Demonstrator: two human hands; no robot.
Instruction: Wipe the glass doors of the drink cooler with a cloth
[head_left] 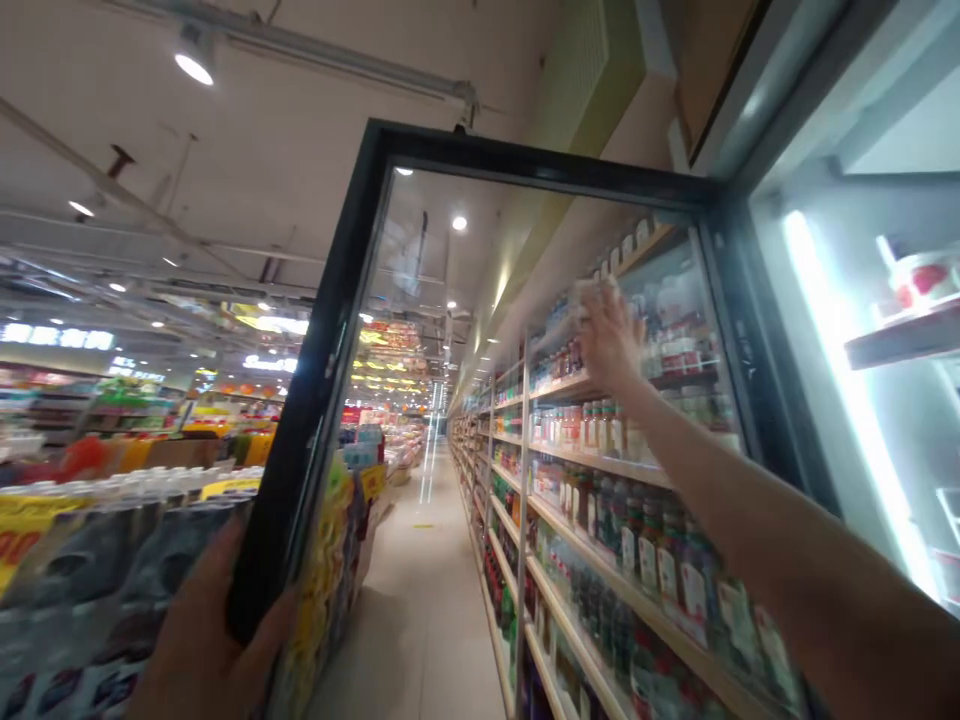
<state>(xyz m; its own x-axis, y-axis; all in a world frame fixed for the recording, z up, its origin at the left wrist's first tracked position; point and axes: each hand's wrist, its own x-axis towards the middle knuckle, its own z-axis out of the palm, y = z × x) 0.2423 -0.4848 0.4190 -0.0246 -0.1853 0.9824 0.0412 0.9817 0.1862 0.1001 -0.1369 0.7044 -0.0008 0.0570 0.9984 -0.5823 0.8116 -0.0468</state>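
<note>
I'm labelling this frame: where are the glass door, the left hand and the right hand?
glass door point(330, 330), head view, on its black frame edge.
left hand point(199, 640), head view, middle of the hand gripping the frame.
right hand point(607, 335), head view, back of the hand against the glass.

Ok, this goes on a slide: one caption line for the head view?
Left hand grips open cooler door's frame edge; right hand presses flat against its glass.
</note>
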